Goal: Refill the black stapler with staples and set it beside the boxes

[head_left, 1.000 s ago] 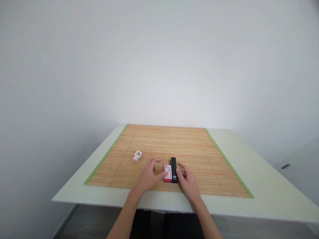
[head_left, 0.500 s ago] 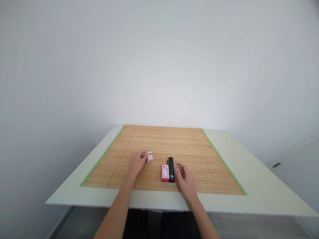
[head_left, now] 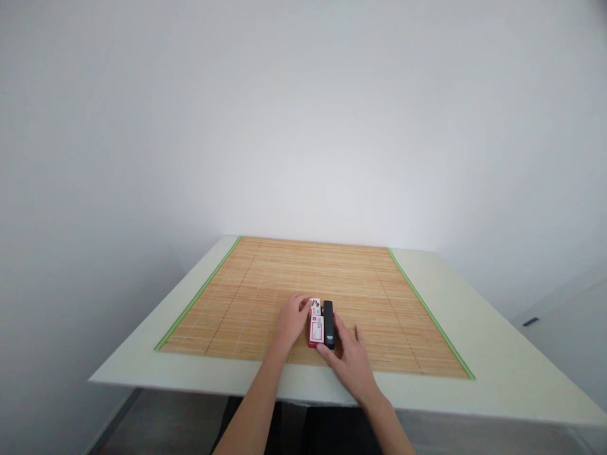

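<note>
My left hand (head_left: 291,321) pinches a small white box with dark and red print (head_left: 315,306) between thumb and fingers. This box sits at the far end of a red-and-white box (head_left: 317,330) lying on the bamboo mat. Along the right side of both boxes lies a black stapler (head_left: 329,323), pointing away from me. My right hand (head_left: 351,357) has its thumb at the near edge of the red-and-white box and its index finger along the stapler's right side. Its other fingers are spread apart and it grips nothing.
The bamboo mat (head_left: 303,268) with green side edges covers the middle of a white table (head_left: 128,360). A plain wall (head_left: 303,126) stands behind the table. At far right, a dark handle (head_left: 530,321) shows on a white surface.
My left hand has carried the small white box rightward, up to the red-and-white box and stapler. My right hand has moved in, its thumb reaching to the near end of the red-and-white box.
</note>
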Available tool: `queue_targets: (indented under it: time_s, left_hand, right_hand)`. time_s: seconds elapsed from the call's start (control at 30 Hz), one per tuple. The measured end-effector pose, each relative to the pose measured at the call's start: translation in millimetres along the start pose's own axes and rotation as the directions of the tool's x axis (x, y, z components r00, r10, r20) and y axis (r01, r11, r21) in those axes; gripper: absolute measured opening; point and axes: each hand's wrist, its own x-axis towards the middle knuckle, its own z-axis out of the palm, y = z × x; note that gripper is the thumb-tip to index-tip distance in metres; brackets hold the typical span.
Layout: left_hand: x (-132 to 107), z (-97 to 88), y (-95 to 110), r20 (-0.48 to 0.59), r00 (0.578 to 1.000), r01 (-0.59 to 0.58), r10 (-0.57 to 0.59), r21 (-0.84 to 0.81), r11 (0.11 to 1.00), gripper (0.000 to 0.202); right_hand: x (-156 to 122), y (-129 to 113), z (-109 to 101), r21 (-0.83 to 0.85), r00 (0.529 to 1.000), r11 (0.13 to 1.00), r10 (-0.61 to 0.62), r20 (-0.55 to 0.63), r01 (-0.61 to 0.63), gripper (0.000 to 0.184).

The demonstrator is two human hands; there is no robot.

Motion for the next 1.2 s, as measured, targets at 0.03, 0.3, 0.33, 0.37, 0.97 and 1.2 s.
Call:
queue_targets:
  time_s: [0.03, 0.3, 0.33, 0.37, 0.97, 1.2]
  left_hand:
    - [-2, 1.3, 0, -0.006, 1.0, 0.005, -0.005, -0.006, 1.0, 0.036]
    - [-14, 13.0, 3, -0.08, 0.994, 0.064, -0.07, -0.077, 0.995, 0.036]
    - [-17, 15.0, 5, -0.095, 0.992, 0.076, -0.085, -0.091, 0.993, 0.037]
    - [-21, 17.4, 6, -0.111, 0.989, 0.09, -0.102, -0.107, 0.99, 0.04]
    - [-58, 50.0, 24, -0.084, 0.958, 0.229, -0.275, -0.357, 0.906, 0.05]
    - [-59, 46.6, 17, -0.06, 0.958, 0.239, -0.282, -0.385, 0.892, 0.052]
  right_hand:
    - [0, 0, 0, -0.01, 1.0, 1.0, -0.005, 0.001, 0.005, 0.08]
    - [-1, 8, 7, -0.061, 0.999, 0.997, -0.038, -0.003, 0.038, 0.077]
    - [-1, 9, 7, -0.065, 0.999, 0.997, -0.043, -0.002, 0.043, 0.077]
    - [-1, 9, 6, -0.069, 0.999, 0.997, -0.047, 0.0, 0.047, 0.076]
    - [-7, 7, 9, -0.115, 0.993, 0.987, -0.11, 0.045, 0.115, 0.081]
    - [-7, 8, 10, -0.111, 0.994, 0.988, -0.105, 0.024, 0.107, 0.076]
